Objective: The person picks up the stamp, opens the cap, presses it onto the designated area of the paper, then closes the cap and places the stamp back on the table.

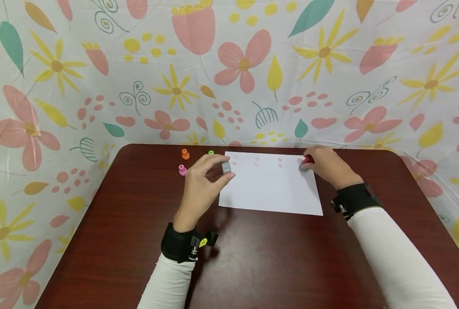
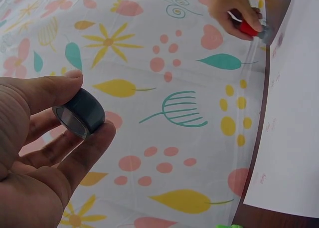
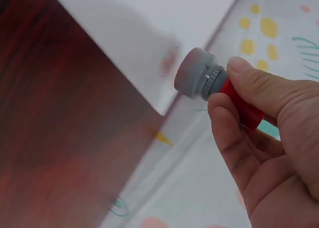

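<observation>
My left hand [image 1: 200, 186] pinches a short grey cap [image 1: 226, 167] between thumb and fingers, above the paper's left edge. In the left wrist view the cap [image 2: 82, 114] is a hollow dark cylinder with its open end showing. My right hand [image 1: 329, 166] grips a stamp [image 3: 241, 106] by its red handle, at the paper's top right corner. Its clear grey head points toward the sheet beside a blurred red mark [image 3: 169, 61]; whether it touches I cannot tell. The white paper [image 1: 268, 189] bears several small red prints [image 1: 280, 162] in rows along its top.
Left of the paper stand a small orange peg-shaped piece [image 1: 185, 154] and a pink one [image 1: 182, 170]. A green one [image 1: 211, 152] shows partly behind my left hand. The dark wooden table [image 1: 275, 262] meets a flower-patterned curtain [image 1: 244, 107] at its back edge.
</observation>
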Tool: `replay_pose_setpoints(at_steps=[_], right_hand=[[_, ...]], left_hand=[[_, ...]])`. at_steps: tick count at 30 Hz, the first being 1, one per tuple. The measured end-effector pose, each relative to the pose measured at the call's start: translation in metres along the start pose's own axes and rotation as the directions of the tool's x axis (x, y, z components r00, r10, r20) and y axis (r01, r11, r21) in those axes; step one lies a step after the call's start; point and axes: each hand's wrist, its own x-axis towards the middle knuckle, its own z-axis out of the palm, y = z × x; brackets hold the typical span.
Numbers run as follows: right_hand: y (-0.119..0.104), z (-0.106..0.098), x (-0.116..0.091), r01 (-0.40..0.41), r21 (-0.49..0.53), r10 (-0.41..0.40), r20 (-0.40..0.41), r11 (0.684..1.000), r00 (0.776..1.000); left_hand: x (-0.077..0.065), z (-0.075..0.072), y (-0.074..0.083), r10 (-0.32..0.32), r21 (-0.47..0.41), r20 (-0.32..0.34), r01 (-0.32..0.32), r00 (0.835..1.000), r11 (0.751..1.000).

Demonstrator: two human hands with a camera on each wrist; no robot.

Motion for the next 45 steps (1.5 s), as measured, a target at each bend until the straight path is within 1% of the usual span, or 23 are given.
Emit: replay_pose_setpoints(at_steps=[5, 9, 13, 19, 20, 22, 27, 29, 31, 33, 35, 39, 42, 45], right_hand=[[-0.008, -0.019, -0.007, 0.015, 0.023, -0.014, -0.064, 1.0, 0.998], [-0.016, -0.031, -0.014, 0.035, 0.036, -0.031, -0.123, 0.999, 0.992], [-0.026, -0.04, -0.023, 0.067, 0.066, -0.053, -0.205, 0.996, 0.977], [-0.05, -0.049, -0.038, 0.065, 0.166, -0.013, -0.296, 0.984, 0.955], [-0.055, -0.05, -0.041, 0.07, 0.186, -0.009, -0.313, 0.98, 0.95], [-0.065, -0.052, -0.047, 0.089, 0.206, -0.008, -0.364, 0.974, 0.931], [-0.087, -0.049, -0.064, 0.163, 0.226, -0.027, -0.505, 0.961, 0.862], [-0.095, -0.047, -0.07, 0.189, 0.252, -0.025, -0.538, 0.949, 0.842], [-0.103, -0.046, -0.075, 0.215, 0.302, -0.012, -0.556, 0.929, 0.831], [-0.11, -0.044, -0.079, 0.249, 0.367, 0.001, -0.562, 0.896, 0.827], [-0.117, -0.042, -0.082, 0.281, 0.434, 0.013, -0.561, 0.856, 0.828], [-0.128, -0.038, -0.084, 0.331, 0.541, 0.027, -0.549, 0.773, 0.835], [-0.135, -0.035, -0.085, 0.353, 0.593, 0.03, -0.538, 0.724, 0.842], [-0.14, -0.033, -0.086, 0.369, 0.628, 0.016, -0.52, 0.685, 0.854]], left_hand=[[0.0, 0.001, 0.001, 0.0, 0.007, 0.004, 0.0, 1.0, 1.0], [0.0, 0.003, 0.002, 0.004, 0.018, 0.012, -0.004, 1.0, 1.0], [-0.001, 0.004, 0.002, 0.009, 0.012, 0.007, -0.009, 1.0, 1.0], [-0.002, 0.007, 0.007, 0.015, -0.017, -0.01, -0.016, 1.0, 1.0], [-0.002, 0.007, 0.008, 0.015, -0.024, -0.012, -0.015, 1.0, 1.0], [-0.002, 0.008, 0.01, 0.014, -0.038, -0.016, -0.015, 1.0, 0.999], [-0.002, 0.008, 0.015, 0.014, -0.077, -0.016, -0.015, 1.0, 0.997], [-0.003, 0.009, 0.017, 0.016, -0.093, -0.014, -0.017, 1.0, 0.996], [-0.003, 0.009, 0.019, 0.023, -0.11, -0.012, -0.024, 1.0, 0.994], [-0.003, 0.01, 0.022, 0.033, -0.127, -0.012, -0.035, 0.999, 0.991], [-0.003, 0.012, 0.024, 0.045, -0.146, -0.014, -0.046, 0.999, 0.988], [-0.004, 0.014, 0.028, 0.06, -0.179, -0.025, -0.063, 0.998, 0.982], [-0.005, 0.017, 0.03, 0.07, -0.201, -0.025, -0.074, 0.997, 0.977], [-0.006, 0.018, 0.032, 0.084, -0.19, -0.02, -0.086, 0.996, 0.978]])
